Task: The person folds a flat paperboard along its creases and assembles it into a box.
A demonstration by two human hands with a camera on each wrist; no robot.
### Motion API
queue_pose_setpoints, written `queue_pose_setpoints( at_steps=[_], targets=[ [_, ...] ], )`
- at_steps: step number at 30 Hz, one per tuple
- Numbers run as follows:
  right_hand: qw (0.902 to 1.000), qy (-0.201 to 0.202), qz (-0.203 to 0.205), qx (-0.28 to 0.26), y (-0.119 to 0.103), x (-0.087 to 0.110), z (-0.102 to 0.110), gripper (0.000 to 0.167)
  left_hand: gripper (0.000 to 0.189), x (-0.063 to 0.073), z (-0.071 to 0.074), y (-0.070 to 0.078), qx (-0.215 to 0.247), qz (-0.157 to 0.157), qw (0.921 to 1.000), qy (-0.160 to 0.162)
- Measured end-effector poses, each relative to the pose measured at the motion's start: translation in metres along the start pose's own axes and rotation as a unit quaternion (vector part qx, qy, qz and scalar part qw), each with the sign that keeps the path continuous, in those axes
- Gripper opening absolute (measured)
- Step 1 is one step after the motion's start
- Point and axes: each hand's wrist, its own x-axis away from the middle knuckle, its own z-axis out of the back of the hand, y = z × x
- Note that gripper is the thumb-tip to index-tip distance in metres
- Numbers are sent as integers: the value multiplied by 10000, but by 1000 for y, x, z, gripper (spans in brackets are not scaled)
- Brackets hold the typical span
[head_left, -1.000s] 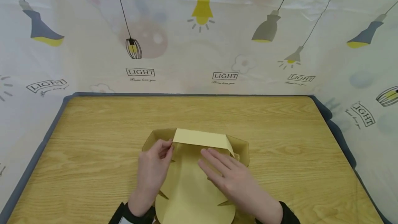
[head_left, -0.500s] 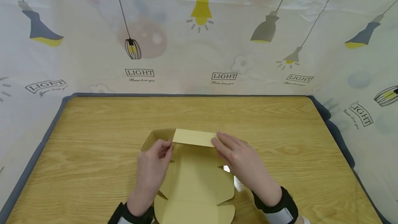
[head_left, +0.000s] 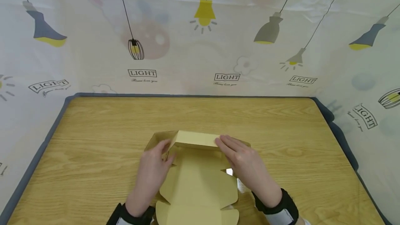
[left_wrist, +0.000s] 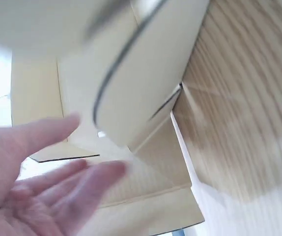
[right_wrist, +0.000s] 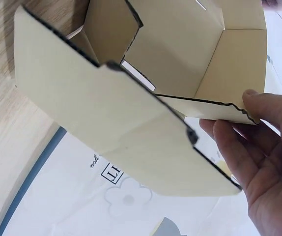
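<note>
An unfolded tan cardboard box point(head_left: 200, 183) lies on the table in front of me, its far wall and far flaps raised. My right hand point(head_left: 247, 157) pinches the right end of the raised far panel point(head_left: 197, 139). The right wrist view shows the thumb on one face of the cardboard point(right_wrist: 214, 109) and the fingers on the other. My left hand point(head_left: 153, 169) is at the far left corner beside a side flap point(head_left: 160, 138). In the left wrist view its thumb and fingers point(left_wrist: 101, 174) are spread apart with nothing gripped between them.
The wood-grain table point(head_left: 93, 141) extends to both sides and behind the box. A printed cloth wall point(head_left: 187, 51) with lamp drawings encloses its back and sides. Something white and shiny point(head_left: 241, 186) shows beside the box's right edge; its kind is unclear.
My right hand has moved from over the box to the far panel's right end and grips it. My left hand has let go of the panel's left corner, its fingers spreading. The panel has tilted more upright.
</note>
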Motion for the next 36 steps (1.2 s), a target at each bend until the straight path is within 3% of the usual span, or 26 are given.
queue_pose_setpoints(
  at_steps=[4,7,17,22,30,36],
  targets=[
    [10000,77,35,9,0,0,-1,47,31,0,0,-7,-357,371,9955,-801],
    [9999,95,93,3,0,0,-1,47,21,0,-2,-11,-364,420,9934,-1006],
    [9987,-46,503,-56,1,11,2,52,14,-3,-13,-17,-355,163,9956,-848],
    [9980,-228,573,156,-3,16,6,56,11,-5,-18,-19,-23,13,9980,-628],
    [9984,-224,502,156,-4,16,5,54,15,-7,-19,-19,271,26,9969,-732],
    [9985,-215,478,134,-5,15,4,54,16,-6,-17,-19,430,125,9972,-594]
  ],
)
